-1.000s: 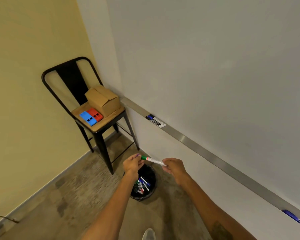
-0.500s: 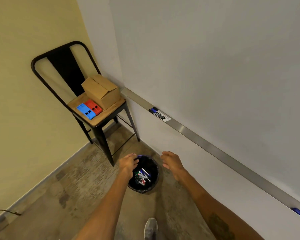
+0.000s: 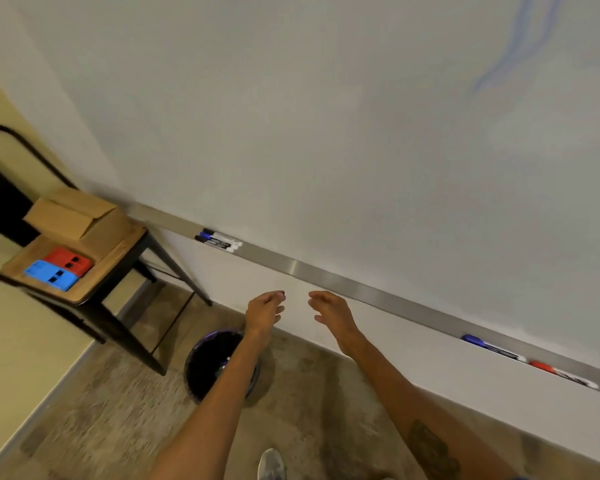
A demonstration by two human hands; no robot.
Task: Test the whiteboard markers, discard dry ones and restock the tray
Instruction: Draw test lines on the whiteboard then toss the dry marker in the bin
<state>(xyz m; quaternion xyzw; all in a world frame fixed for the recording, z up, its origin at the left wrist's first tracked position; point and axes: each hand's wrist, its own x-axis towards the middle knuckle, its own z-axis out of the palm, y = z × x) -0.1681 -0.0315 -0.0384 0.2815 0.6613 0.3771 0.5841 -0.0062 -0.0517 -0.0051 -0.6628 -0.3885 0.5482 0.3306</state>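
Observation:
Both my hands hang empty in front of the wall below the whiteboard (image 3: 326,116). My left hand (image 3: 264,310) has loosely curled fingers and sits just above the black bin (image 3: 201,368). My right hand (image 3: 329,311) is a hand's width to its right, fingers relaxed. Along the metal tray (image 3: 326,273) lie a bunch of black and blue markers (image 3: 219,241) at the left, and a blue marker (image 3: 489,346) and a red marker (image 3: 561,374) at the right. My left forearm hides part of the bin's inside.
A black metal chair (image 3: 84,299) stands at the left with a cardboard box (image 3: 73,216), a red eraser (image 3: 68,260) and a blue eraser (image 3: 51,275) on its seat. Blue scribbles (image 3: 520,46) mark the board's upper right. My shoe (image 3: 271,464) shows at the bottom.
The green-capped marker I held in both hands a second ago is gone from them. Both hands have risen from above the bin, and the view has swung right along the tray.

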